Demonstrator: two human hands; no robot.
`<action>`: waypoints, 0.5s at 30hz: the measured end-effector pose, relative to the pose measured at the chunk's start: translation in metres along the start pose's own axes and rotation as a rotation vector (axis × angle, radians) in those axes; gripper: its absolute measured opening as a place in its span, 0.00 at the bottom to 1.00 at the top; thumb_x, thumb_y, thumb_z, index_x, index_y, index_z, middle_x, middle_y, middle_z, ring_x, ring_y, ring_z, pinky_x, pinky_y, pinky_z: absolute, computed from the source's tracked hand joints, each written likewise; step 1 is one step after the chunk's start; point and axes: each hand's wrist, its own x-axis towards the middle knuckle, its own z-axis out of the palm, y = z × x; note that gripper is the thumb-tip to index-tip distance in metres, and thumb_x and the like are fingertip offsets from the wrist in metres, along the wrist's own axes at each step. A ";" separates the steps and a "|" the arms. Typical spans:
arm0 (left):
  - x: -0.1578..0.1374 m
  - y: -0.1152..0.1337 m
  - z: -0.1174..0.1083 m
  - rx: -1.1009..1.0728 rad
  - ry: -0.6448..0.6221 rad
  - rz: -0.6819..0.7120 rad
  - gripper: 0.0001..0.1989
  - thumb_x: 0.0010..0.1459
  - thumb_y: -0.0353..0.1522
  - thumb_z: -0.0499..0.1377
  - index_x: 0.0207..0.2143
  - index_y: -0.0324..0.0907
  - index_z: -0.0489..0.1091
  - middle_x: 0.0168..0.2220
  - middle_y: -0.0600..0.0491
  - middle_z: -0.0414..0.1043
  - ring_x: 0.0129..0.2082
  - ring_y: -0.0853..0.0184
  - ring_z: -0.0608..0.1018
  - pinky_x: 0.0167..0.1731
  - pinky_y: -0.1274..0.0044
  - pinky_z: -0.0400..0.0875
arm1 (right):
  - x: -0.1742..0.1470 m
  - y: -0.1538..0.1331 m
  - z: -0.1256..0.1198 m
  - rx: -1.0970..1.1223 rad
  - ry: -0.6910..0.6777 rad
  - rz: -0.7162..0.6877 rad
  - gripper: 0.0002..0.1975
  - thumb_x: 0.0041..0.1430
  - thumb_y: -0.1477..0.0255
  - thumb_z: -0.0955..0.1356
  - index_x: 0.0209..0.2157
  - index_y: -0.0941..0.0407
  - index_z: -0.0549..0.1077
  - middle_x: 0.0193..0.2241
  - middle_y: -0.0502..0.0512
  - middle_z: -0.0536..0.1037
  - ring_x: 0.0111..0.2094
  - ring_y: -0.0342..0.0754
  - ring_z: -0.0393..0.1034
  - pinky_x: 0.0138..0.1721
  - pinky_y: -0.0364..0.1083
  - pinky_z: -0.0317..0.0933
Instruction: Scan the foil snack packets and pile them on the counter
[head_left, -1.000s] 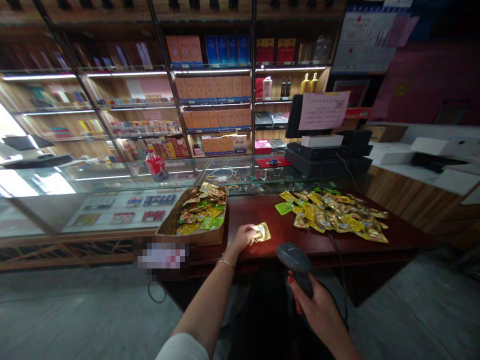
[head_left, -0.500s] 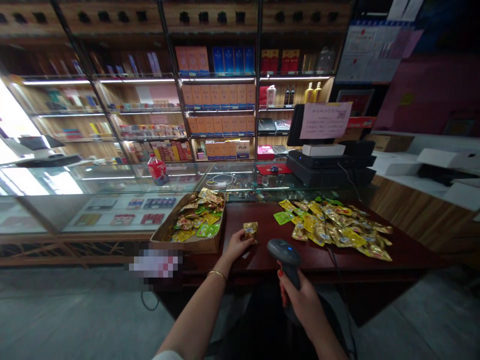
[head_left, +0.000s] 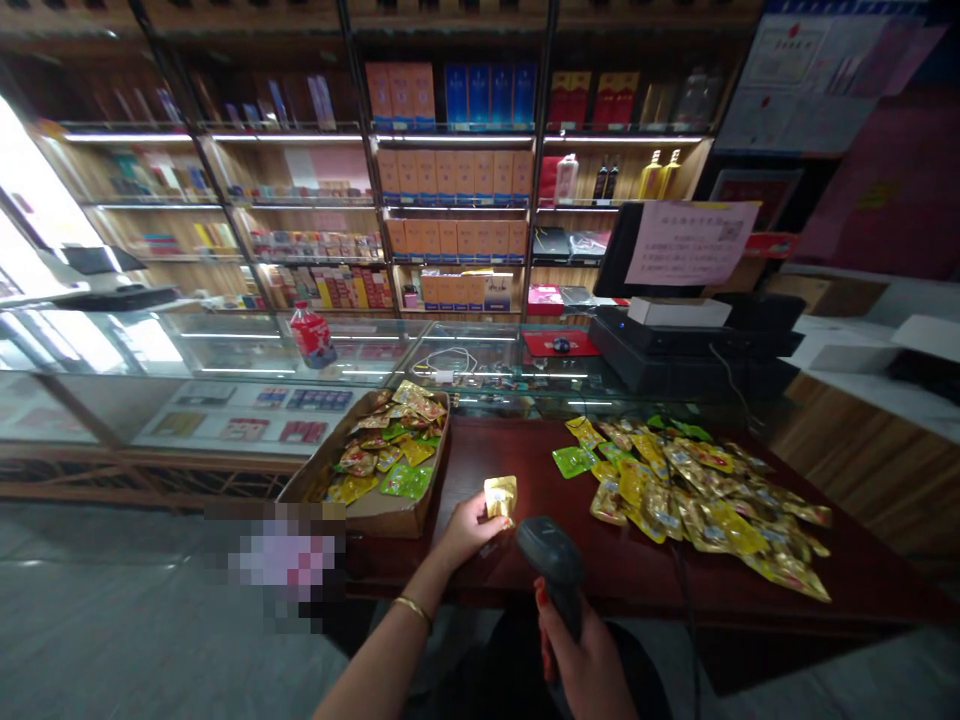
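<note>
My left hand (head_left: 466, 530) pinches a small gold foil snack packet (head_left: 500, 497) just above the dark red table (head_left: 517, 440). In my right hand (head_left: 581, 650) is a grey barcode scanner (head_left: 551, 555), gripped by its handle, with its head turned toward the packet. Light falls on the packet's face. To the right lies a spread pile of gold, yellow and green packets (head_left: 697, 490). On the left, a cardboard box (head_left: 405, 522) without a lid holds more packets (head_left: 401, 445) of the same kinds.
Behind the table runs a glass display counter (head_left: 360, 350) carrying a red-labelled bottle (head_left: 312, 335), a white cable (head_left: 446, 375) and a mouse (head_left: 561, 345) on a red mat. A monitor (head_left: 616, 250) with a paper sheet stands at the back right. The scanner's cord (head_left: 686, 610) hangs over the table's front edge.
The scanner head has moved left, closer to the packet, and its blue light no longer shows. The packet now looks brightly lit. The whole view has shifted slightly.
</note>
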 end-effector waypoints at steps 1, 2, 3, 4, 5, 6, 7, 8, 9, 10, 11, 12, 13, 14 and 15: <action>0.000 0.001 0.000 0.040 0.007 -0.002 0.19 0.50 0.36 0.66 0.44 0.40 0.75 0.39 0.51 0.81 0.39 0.62 0.80 0.42 0.75 0.73 | 0.002 0.001 -0.001 -0.017 0.002 0.005 0.28 0.56 0.41 0.67 0.26 0.53 0.70 0.11 0.42 0.65 0.15 0.42 0.61 0.19 0.42 0.54; -0.001 0.002 0.000 0.090 0.016 -0.006 0.17 0.50 0.35 0.65 0.43 0.39 0.75 0.37 0.52 0.81 0.37 0.63 0.80 0.39 0.76 0.72 | 0.003 0.002 -0.003 -0.033 0.004 0.013 0.28 0.56 0.41 0.66 0.27 0.53 0.70 0.11 0.42 0.65 0.15 0.42 0.61 0.19 0.42 0.54; -0.002 0.003 0.000 0.141 0.026 -0.010 0.15 0.51 0.35 0.64 0.41 0.39 0.76 0.35 0.53 0.80 0.35 0.64 0.79 0.36 0.77 0.71 | 0.004 0.003 -0.004 -0.046 0.006 0.020 0.28 0.56 0.41 0.66 0.28 0.54 0.71 0.11 0.42 0.65 0.15 0.43 0.62 0.19 0.42 0.54; -0.003 0.005 0.000 0.186 0.032 -0.013 0.13 0.51 0.34 0.64 0.39 0.38 0.76 0.33 0.54 0.79 0.33 0.65 0.78 0.34 0.78 0.69 | 0.005 0.004 -0.006 -0.054 0.007 0.026 0.29 0.56 0.40 0.66 0.29 0.54 0.71 0.12 0.42 0.65 0.15 0.43 0.62 0.19 0.42 0.55; -0.003 0.007 0.000 0.214 0.032 -0.014 0.11 0.52 0.34 0.63 0.37 0.38 0.76 0.31 0.54 0.78 0.31 0.66 0.76 0.32 0.79 0.68 | 0.005 0.005 -0.008 -0.060 0.009 0.029 0.29 0.55 0.40 0.66 0.31 0.55 0.72 0.12 0.43 0.65 0.15 0.43 0.62 0.19 0.42 0.55; -0.004 0.010 0.000 0.221 0.030 -0.013 0.10 0.52 0.34 0.62 0.36 0.38 0.76 0.30 0.54 0.77 0.30 0.67 0.75 0.31 0.79 0.67 | 0.004 0.005 -0.009 -0.068 0.013 0.026 0.30 0.55 0.40 0.66 0.33 0.55 0.72 0.12 0.43 0.65 0.15 0.44 0.62 0.19 0.42 0.55; -0.005 0.012 0.001 0.213 0.028 -0.009 0.10 0.53 0.35 0.61 0.35 0.38 0.76 0.30 0.54 0.77 0.30 0.67 0.75 0.31 0.79 0.66 | 0.004 0.005 -0.010 -0.077 0.018 0.021 0.30 0.54 0.40 0.66 0.34 0.55 0.73 0.12 0.43 0.66 0.15 0.44 0.62 0.19 0.42 0.56; -0.006 0.014 0.001 0.202 0.030 -0.002 0.10 0.54 0.36 0.61 0.34 0.39 0.76 0.30 0.54 0.76 0.30 0.67 0.74 0.31 0.79 0.66 | 0.002 0.005 -0.011 -0.085 0.026 0.019 0.31 0.54 0.40 0.66 0.35 0.55 0.73 0.12 0.43 0.65 0.15 0.44 0.62 0.19 0.42 0.56; -0.006 0.016 0.001 0.197 0.032 0.007 0.10 0.55 0.36 0.60 0.33 0.39 0.76 0.29 0.54 0.76 0.30 0.67 0.74 0.31 0.79 0.65 | 0.001 0.003 -0.012 -0.092 0.034 0.022 0.31 0.53 0.39 0.66 0.35 0.55 0.73 0.13 0.43 0.65 0.15 0.45 0.63 0.19 0.43 0.56; -0.007 0.016 0.001 0.200 0.035 0.014 0.11 0.56 0.37 0.60 0.31 0.39 0.76 0.28 0.54 0.75 0.29 0.67 0.73 0.31 0.79 0.65 | 0.000 0.002 -0.012 -0.100 0.038 0.030 0.32 0.53 0.39 0.66 0.36 0.55 0.73 0.12 0.43 0.65 0.15 0.45 0.63 0.19 0.43 0.56; -0.007 0.017 0.001 0.205 0.043 0.016 0.12 0.56 0.38 0.60 0.29 0.39 0.75 0.27 0.54 0.74 0.28 0.67 0.72 0.30 0.79 0.64 | -0.001 0.000 -0.012 -0.107 0.041 0.039 0.32 0.52 0.38 0.66 0.36 0.55 0.73 0.12 0.43 0.65 0.15 0.45 0.63 0.19 0.43 0.57; -0.007 0.016 0.001 0.210 0.053 0.015 0.13 0.56 0.39 0.60 0.26 0.39 0.74 0.24 0.55 0.73 0.27 0.68 0.71 0.29 0.80 0.63 | -0.001 -0.002 -0.013 -0.112 0.043 0.048 0.33 0.51 0.38 0.66 0.36 0.55 0.73 0.12 0.43 0.65 0.15 0.46 0.63 0.19 0.43 0.57; -0.007 0.015 0.000 0.212 0.066 0.007 0.15 0.56 0.40 0.59 0.24 0.39 0.73 0.23 0.56 0.71 0.25 0.69 0.70 0.27 0.80 0.62 | -0.001 -0.003 -0.013 -0.114 0.040 0.051 0.34 0.51 0.37 0.66 0.36 0.56 0.73 0.12 0.43 0.65 0.15 0.46 0.64 0.19 0.43 0.57; -0.007 0.013 -0.001 0.210 0.085 -0.006 0.16 0.56 0.41 0.59 0.22 0.39 0.72 0.21 0.56 0.69 0.24 0.69 0.69 0.26 0.80 0.60 | 0.000 -0.004 -0.013 -0.117 0.035 0.050 0.34 0.51 0.37 0.66 0.36 0.56 0.74 0.12 0.43 0.65 0.15 0.46 0.64 0.19 0.43 0.57; -0.007 0.012 -0.002 0.204 0.110 -0.021 0.18 0.56 0.42 0.59 0.21 0.39 0.72 0.20 0.56 0.68 0.23 0.69 0.68 0.25 0.80 0.60 | 0.000 -0.003 -0.013 -0.120 0.029 0.048 0.35 0.51 0.36 0.66 0.36 0.57 0.75 0.12 0.44 0.66 0.15 0.46 0.64 0.20 0.43 0.57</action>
